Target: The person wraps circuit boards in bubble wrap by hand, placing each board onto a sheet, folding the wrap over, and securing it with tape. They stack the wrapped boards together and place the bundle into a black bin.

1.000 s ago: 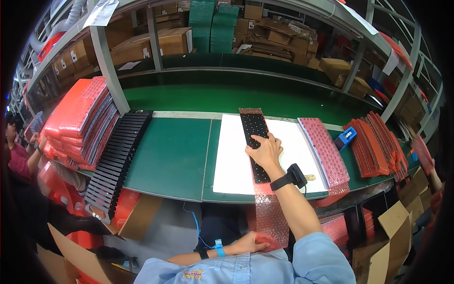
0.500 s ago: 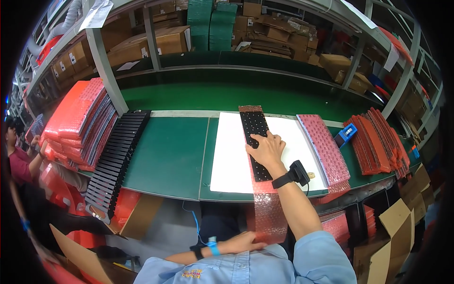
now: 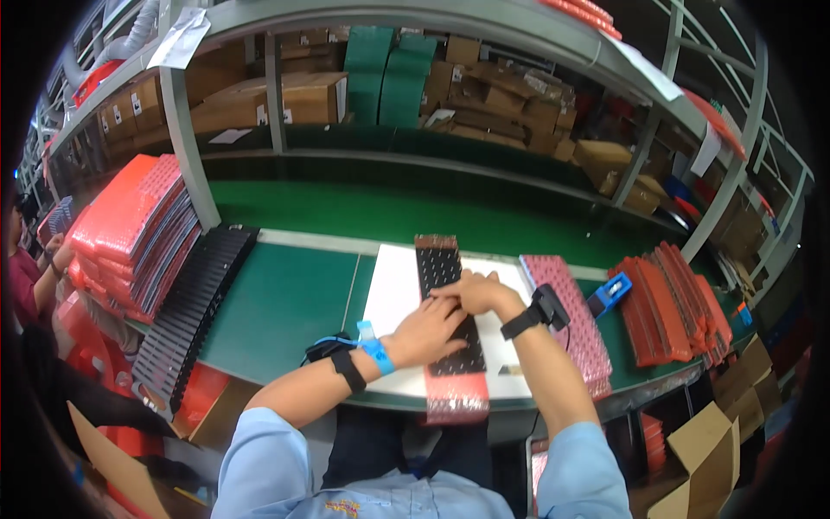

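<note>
A long black panel (image 3: pixel 439 268) with rows of white dots lies on a strip of pink bubble wrap (image 3: pixel 456 402), whose near end drapes over the table's front edge. Both sit on a white board (image 3: pixel 385 290). My left hand (image 3: pixel 428 336) reaches in from the left and rests across the panel's near half, fingers spread. Just beyond it, my right hand (image 3: pixel 480 292) presses on the panel's middle with its fingers apart and bent. The two hands' fingertips meet or overlap, hiding part of the panel.
Pink bubble-wrapped flat packs (image 3: pixel 566 316) lie right of the board, beside a blue tape dispenser (image 3: pixel 609 294) and red wrapped packs (image 3: pixel 653 311). At left are a row of black panels (image 3: pixel 194 311) and a tall wrapped stack (image 3: pixel 130 233). An opened carton (image 3: pixel 700 458) stands lower right.
My left hand has risen from below the table edge onto the panel. My right hand stays on the panel, its fingers shifted. The bubble wrap's near end is no longer pulled toward my body.
</note>
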A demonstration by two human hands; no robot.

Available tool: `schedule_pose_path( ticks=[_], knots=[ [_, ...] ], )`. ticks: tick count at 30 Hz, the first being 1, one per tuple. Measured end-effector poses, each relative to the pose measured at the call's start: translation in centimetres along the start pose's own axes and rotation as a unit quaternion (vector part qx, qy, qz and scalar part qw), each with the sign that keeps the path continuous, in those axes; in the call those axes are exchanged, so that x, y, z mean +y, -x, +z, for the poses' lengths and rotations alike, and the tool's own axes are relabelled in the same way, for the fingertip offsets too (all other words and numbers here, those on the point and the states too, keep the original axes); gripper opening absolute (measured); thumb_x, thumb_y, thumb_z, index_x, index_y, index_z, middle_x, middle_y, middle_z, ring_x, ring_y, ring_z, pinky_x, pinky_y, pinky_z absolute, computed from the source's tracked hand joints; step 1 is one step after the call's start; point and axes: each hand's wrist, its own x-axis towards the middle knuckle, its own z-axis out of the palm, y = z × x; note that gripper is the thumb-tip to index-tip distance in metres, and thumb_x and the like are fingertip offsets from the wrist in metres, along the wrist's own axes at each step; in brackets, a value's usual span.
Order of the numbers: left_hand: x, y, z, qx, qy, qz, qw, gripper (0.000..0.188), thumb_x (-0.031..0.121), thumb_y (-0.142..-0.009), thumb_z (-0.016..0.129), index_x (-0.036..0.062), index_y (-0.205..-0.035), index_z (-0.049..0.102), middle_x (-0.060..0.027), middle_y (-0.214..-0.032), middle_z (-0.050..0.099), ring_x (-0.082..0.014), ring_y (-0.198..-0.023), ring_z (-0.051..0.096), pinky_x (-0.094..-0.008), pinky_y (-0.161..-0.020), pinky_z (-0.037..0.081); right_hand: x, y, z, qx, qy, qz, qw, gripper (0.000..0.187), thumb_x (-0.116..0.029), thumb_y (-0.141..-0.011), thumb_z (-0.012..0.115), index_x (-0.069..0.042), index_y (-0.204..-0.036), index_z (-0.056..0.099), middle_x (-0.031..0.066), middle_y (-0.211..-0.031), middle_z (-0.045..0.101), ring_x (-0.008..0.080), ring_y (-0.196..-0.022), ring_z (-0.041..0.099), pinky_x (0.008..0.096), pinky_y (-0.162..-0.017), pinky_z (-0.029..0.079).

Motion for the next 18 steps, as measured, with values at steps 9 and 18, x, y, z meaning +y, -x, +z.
schedule_pose_path(
  ticks=[9,18],
  knots=[
    [-0.2,-0.3,2.3,-0.067,-0.044,0.042,0.996,0.058,0.043,-0.100,0.040,0.0102,-0.147,0.035,-0.0260,-0.150,0.030,-0.0429,-0.141,0.026,-0.0555,-0.115,0.020,10.5,-11.6,0.2,0.270,-0.250,0.127,0.921,0.036,-0.032,-0.083,0.073,-0.002,-0.104,0.070,0.0147,-0.084,0.073,0.0251,-0.074,0.068,0.0331,-0.068,0.052],
    [-0.7,-0.7,2.0,-0.093,-0.040,0.019,0.995,0.058,0.043,-0.101,0.037,0.0115,-0.150,0.031,-0.0250,-0.154,0.024,-0.0421,-0.144,0.021,-0.0549,-0.116,0.018,13.0,-13.0,-1.4,0.096,-0.388,-0.175,0.900,0.032,-0.036,-0.084,0.070,-0.005,-0.086,0.073,0.0092,-0.080,0.071,0.0173,-0.073,0.065,0.0350,-0.073,0.051]
  ],
)
